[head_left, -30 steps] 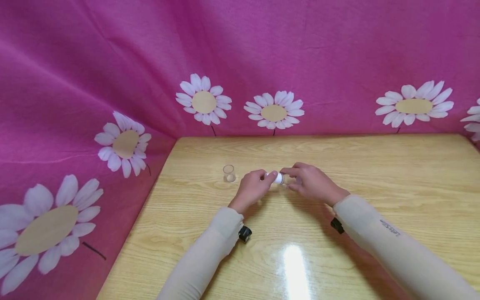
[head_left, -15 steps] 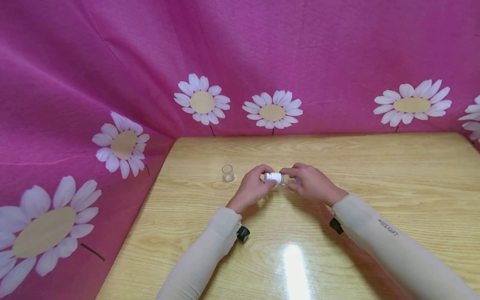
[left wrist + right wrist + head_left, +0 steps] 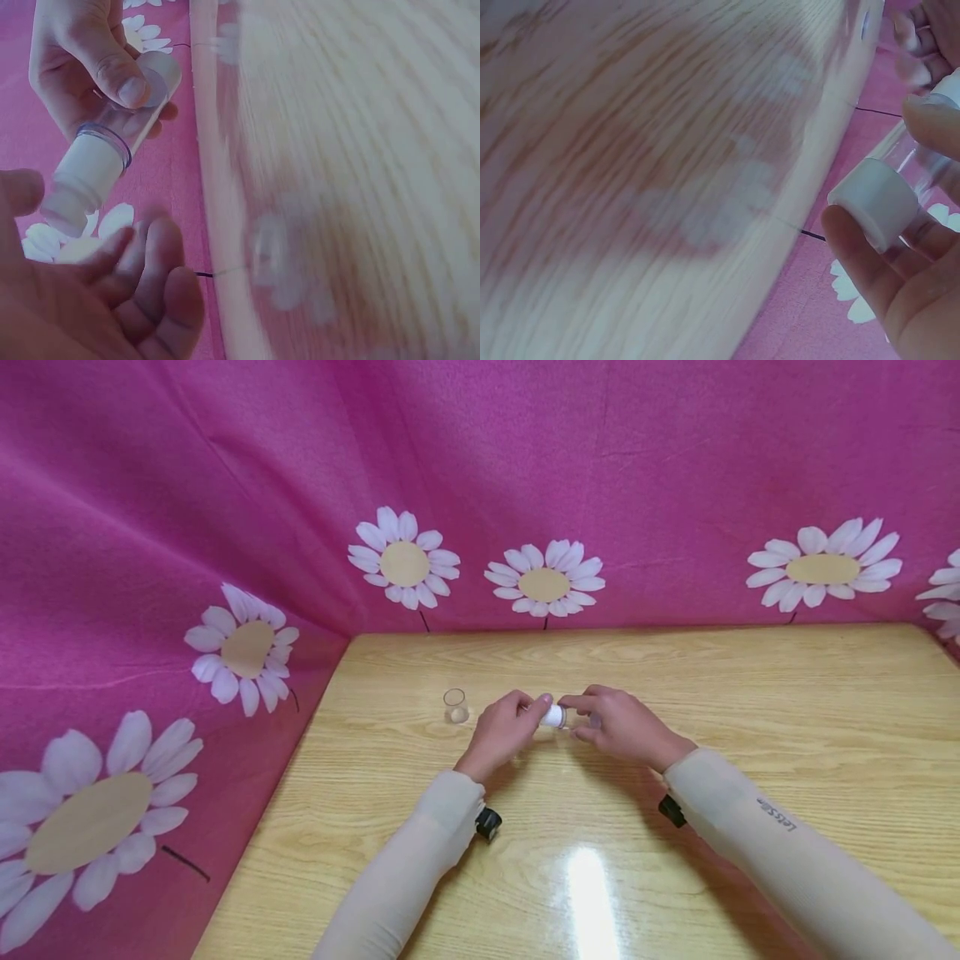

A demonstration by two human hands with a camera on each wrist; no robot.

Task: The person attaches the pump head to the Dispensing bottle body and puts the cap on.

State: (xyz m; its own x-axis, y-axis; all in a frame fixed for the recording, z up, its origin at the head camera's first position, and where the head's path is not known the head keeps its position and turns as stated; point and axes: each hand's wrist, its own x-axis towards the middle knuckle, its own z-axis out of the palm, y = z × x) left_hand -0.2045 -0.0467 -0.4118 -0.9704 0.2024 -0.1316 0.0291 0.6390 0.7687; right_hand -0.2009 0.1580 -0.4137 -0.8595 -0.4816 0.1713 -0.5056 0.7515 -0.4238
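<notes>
A small clear cylindrical bottle (image 3: 910, 160) with a white base and a white top (image 3: 553, 717) is held on its side above the table. My right hand (image 3: 624, 725) grips its clear body, thumb on one side and fingers round the other. At the top's end is my left hand (image 3: 501, 733), with its thumb over it in the head view. The left wrist view shows a gap between the thumb and bent fingers (image 3: 161, 247) and the white top (image 3: 90, 169). A clear empty cup-like piece (image 3: 456, 706) stands on the table, left of both hands.
The wooden table (image 3: 750, 693) reflects a bright light near its front. Pink cloth (image 3: 660, 468) with white daisies hangs along its back and left edges. Black wrist cameras sit under both sleeves.
My left thumb has moved off the white top, below it, and then back over its end. The right hand and the bottle have stayed nearly in place.
</notes>
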